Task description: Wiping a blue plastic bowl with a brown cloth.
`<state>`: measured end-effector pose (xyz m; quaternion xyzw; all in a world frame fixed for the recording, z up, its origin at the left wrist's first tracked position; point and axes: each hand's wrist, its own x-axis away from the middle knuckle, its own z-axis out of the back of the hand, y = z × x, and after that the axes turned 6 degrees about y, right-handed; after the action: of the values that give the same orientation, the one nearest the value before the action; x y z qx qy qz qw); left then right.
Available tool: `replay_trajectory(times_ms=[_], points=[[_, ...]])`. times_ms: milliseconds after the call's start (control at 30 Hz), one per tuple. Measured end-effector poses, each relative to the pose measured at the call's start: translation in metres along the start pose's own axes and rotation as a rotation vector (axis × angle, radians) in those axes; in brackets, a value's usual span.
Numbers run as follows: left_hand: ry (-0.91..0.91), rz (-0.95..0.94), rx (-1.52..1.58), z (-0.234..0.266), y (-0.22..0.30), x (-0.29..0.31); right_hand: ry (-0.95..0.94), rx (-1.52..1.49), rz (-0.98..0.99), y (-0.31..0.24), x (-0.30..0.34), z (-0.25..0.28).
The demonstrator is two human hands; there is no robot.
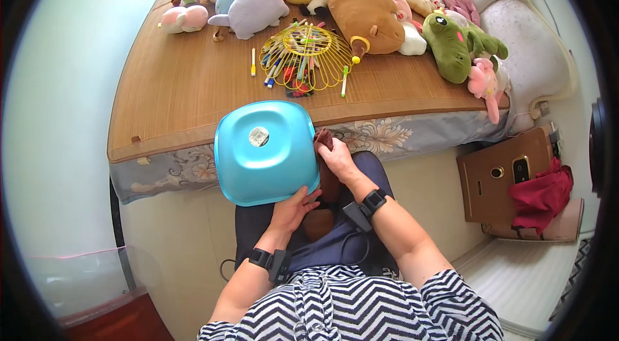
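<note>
A blue plastic basin (274, 176) is tilted over my lap with its underside facing up, and a round, pale sticker sits on its base. My left hand (293, 213) grips its near right edge, the thumb against the outside. In my right hand (337, 159) is a bunched dark brown cloth (324, 139), pressed to the basin's right side. The inside of the basin is hidden. On the mat beyond lie an upturned yellow wire basket (309, 41), many pens under and around it, and a marker (345, 81) with a green cap.
A bed with a brown woven mat (174, 92) fills the far side. Plush toys, among them a brown one (364, 12) and a green one (448, 50), pile along its back. At the right stands a brown box (480, 173) with a red cloth (541, 196) over it.
</note>
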<state>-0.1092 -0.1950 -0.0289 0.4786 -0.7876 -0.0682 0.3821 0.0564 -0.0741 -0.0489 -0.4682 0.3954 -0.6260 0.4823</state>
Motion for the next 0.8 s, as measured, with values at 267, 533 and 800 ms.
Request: replay_trajectory(times_ms=[267,533,800], points=[[-0.001,0.002,-0.007,0.010,-0.001,-0.004,0.116,0.605,-0.063,-0.064,-0.039,-0.019],[-0.012,0.035,-0.009,0.004,0.000,-0.002,0.168,0.352,-0.118,-0.044,-0.080,-0.005],[-0.007,0.059,0.000,0.008,0.001,-0.002,0.064,0.743,-0.112,-0.084,-0.069,-0.017]])
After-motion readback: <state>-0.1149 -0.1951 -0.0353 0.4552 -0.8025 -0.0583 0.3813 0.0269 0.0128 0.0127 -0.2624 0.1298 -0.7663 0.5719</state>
